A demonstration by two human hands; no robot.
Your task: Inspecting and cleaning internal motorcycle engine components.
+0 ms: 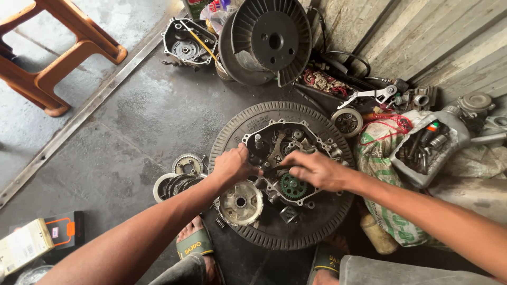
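Both hands, the left hand [232, 164] and right hand [312, 169], curl loosely over the open engine case [288, 158] on the ribbed disc [296, 232] at centre frame, grip unclear; the green gear [293, 186] could nip fingers.

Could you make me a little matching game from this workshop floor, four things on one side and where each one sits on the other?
Things:
1. green gear
2. wooden stool
3. cut-open jug of small parts
4. large metal spool

Places:
A. top left, on the concrete floor
B. top centre, leaning by the wall
C. in the engine case, just below the right hand
D. far right, on the sacks

Pairs: 1-C, 2-A, 3-D, 4-B
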